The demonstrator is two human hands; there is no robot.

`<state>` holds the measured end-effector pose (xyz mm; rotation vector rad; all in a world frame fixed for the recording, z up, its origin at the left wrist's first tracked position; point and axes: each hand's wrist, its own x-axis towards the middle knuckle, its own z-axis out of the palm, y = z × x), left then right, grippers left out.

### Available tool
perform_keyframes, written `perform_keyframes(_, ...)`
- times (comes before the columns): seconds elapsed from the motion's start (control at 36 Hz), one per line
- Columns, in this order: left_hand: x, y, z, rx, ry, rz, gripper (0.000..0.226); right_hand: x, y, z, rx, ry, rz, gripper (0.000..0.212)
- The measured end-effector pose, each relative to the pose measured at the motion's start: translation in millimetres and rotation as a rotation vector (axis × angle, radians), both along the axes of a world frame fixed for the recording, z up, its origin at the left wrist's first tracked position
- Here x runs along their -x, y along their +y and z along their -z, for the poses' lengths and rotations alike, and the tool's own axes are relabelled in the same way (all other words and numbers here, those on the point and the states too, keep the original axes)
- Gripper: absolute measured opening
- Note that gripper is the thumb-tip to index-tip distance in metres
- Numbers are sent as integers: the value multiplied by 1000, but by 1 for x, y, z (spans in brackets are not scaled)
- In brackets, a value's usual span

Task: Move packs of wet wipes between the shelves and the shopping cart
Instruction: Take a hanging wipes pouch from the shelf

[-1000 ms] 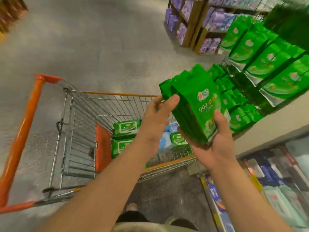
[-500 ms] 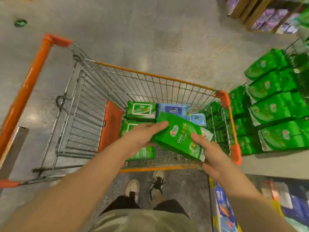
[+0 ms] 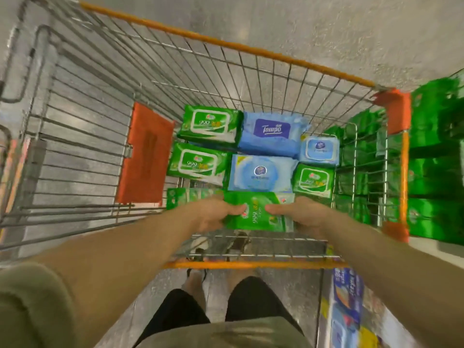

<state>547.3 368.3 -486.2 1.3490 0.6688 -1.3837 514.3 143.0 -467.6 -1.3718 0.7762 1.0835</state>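
both hands are inside the wire shopping cart [image 3: 251, 264], holding one green 999 wet wipes pack [image 3: 258, 212] between them, low in the basket near its near edge. the left hand [image 3: 213, 214] grips the pack's left end, thumb laid across the top face and the other fingers tucked underneath. the right hand [image 3: 303, 214] grips the right end the same way, its thumb pointing in toward the printed label. the pack lies nearly flat, label up.

just beyond it, more packs lie flat on the cart bottom. a green 999 pack with a white lid [image 3: 212, 125] sits at the far left, and a second one like it [image 3: 199, 163] lies just in front of it. beside the first is a blue tempo pack [image 3: 272, 133], and in front of that a pale blue pack with a round emblem [image 3: 261, 173]. to the right lie a small pale blue pack [image 3: 320, 150] and a small green 999 pack [image 3: 313, 180], one touching the other. another green pack [image 3: 185, 197] shows partly under the left hand.

an orange flap [image 3: 147, 154] hangs on the cart's left inner wall. outside the cart's right side stand rows of green packs on a shelf [image 3: 437, 172], blurred. lower right, blue packages [image 3: 347, 292] sit on a lower shelf. the person's dark shorts and shoes show below the cart over the grey floor [image 3: 351, 33].
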Motion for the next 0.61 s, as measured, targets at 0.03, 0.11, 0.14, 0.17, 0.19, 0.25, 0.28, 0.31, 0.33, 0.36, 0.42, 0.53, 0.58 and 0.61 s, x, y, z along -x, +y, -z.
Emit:
perform_keyframes(0.03,3,-1,10,-14,13,8,36,1,1,8,-10,26,10,23)
perform_keyframes(0.11,7,-5,32,-23,52,23,18,4,2,34,-14,123,6,25)
perform_keyframes(0.14,7,-7,38,-32,57,18,13,5,1,42,-22,152,4,28)
perform_keyframes(0.17,6,-9,43,-54,55,15,11,3,1,48,-16,172,-6,31)
perform_keyframes(0.19,6,-10,49,-84,40,8,11,3,0,58,3,170,-28,41)
perform_keyframes(0.25,5,-10,64,-162,-4,18,18,3,0,77,12,185,-58,80)
perform_keyframes(0.28,4,-11,70,-195,-21,43,24,6,-3,96,4,192,-40,94)
perform_keyframes(0.31,3,-13,78,-229,-35,69,29,7,-3,109,2,192,-37,97)
perform_keyframes(0.33,3,-16,83,-264,-48,101,37,7,-1,116,-5,206,-40,89)
perform_keyframes(0.36,3,-18,87,-298,-57,129,45,7,1,121,-6,216,-32,75)
perform_keyframes(0.42,4,-24,96,-367,-103,168,49,5,7,123,48,225,7,50)
perform_keyframes(0.53,9,-32,113,-446,-169,185,35,0,12,133,143,181,46,35)
perform_keyframes(0.58,9,-36,116,-488,-183,198,38,0,12,139,181,184,52,52)
perform_keyframes(0.61,9,-38,116,-508,-183,217,43,1,14,141,194,180,67,58)
